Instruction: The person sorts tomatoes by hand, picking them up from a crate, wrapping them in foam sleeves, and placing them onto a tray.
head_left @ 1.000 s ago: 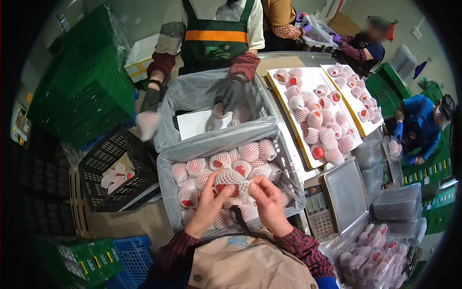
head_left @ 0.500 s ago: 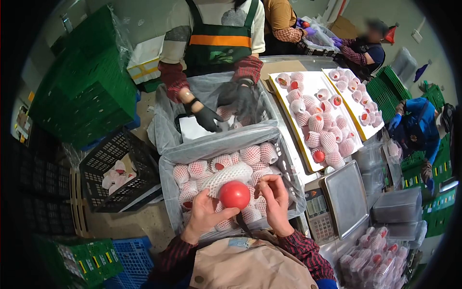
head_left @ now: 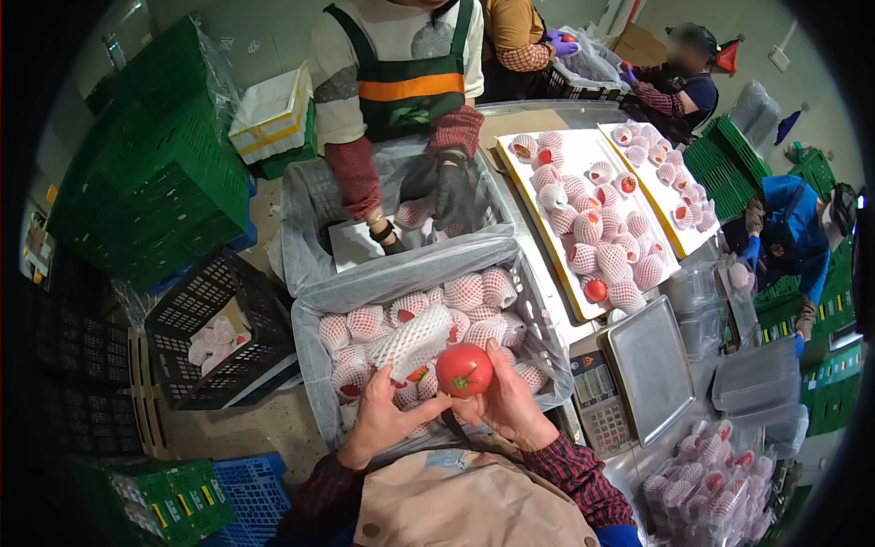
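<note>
A bare red tomato (head_left: 464, 369), its green stem end showing, is gripped by my right hand (head_left: 510, 407), whose fingers curve round its right side and underside. My left hand (head_left: 385, 417) pinches the lower end of an empty-looking white foam net sleeve (head_left: 415, 342); its thumb reaches toward the bottom of the tomato. Both hands are above a crate (head_left: 314, 365) lined with thin translucent sheeting. Inside it lie several tomatoes in pink-and-white foam nets (head_left: 463, 292).
Across from me, a person in a green apron (head_left: 410, 96) reaches into a second lined crate (head_left: 305, 214). White trays (head_left: 570, 155) of netted tomatoes, a scale (head_left: 649, 365) and clear plastic boxes (head_left: 752, 378) are at right. A black crate (head_left: 196, 310) stands left. Other people work behind.
My right hand has closed round the tomato, which has turned to show its stem and shifted slightly right. The foam sleeve now stands more apart from it, in my left hand.
</note>
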`<state>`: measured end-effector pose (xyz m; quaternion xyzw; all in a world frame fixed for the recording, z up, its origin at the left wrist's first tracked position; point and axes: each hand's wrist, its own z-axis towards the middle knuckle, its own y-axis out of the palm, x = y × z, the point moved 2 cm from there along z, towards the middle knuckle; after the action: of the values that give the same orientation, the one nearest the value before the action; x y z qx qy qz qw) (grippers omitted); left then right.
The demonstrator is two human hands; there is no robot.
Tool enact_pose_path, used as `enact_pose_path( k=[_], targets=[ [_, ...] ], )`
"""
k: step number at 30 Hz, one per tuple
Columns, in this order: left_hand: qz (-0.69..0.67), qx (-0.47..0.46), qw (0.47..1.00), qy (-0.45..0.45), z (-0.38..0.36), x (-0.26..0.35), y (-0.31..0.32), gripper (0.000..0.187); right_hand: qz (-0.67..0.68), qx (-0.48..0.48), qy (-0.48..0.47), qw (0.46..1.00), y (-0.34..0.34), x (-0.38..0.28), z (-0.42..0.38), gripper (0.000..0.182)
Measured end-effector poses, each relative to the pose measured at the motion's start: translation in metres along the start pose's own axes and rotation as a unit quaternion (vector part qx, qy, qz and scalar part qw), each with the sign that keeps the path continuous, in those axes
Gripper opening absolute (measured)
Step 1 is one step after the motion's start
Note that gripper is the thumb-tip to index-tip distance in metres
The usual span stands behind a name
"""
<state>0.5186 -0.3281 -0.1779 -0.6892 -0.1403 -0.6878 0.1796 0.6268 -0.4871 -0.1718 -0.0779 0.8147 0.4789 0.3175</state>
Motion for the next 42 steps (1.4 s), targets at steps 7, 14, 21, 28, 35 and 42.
enact_pose_path(
  k=[7,14,21,28,35,42],
  targets=[
    [0.143,-0.101,0.964,-0.201,-0.009,-0.004,-0.003,0.054,-0.086,0.087,0.099,0.988,0.006,0.006,-0.005,0.077],
    [-0.12,-0.071,0.99,0.003,-0.007,0.004,0.005,0.047,-0.261,0.055,-0.017,0.964,-0.004,0.0,-0.007,0.054],
    [-0.118,-0.04,0.99,0.064,-0.009,0.0,0.004,0.062,-0.265,0.032,-0.152,0.952,0.017,-0.007,-0.015,0.037],
    [-0.246,-0.011,0.969,-0.026,-0.008,-0.002,0.001,0.05,-0.229,0.019,-0.131,0.964,0.022,-0.001,-0.014,0.03],
    [-0.256,-0.001,0.965,-0.064,-0.004,0.002,0.0,0.052,-0.242,0.042,-0.127,0.961,0.027,-0.007,-0.016,0.021],
    [-0.277,-0.026,0.957,-0.08,-0.002,0.001,0.003,0.056,-0.224,0.112,-0.128,0.96,-0.007,0.0,-0.002,0.027]
  ],
)
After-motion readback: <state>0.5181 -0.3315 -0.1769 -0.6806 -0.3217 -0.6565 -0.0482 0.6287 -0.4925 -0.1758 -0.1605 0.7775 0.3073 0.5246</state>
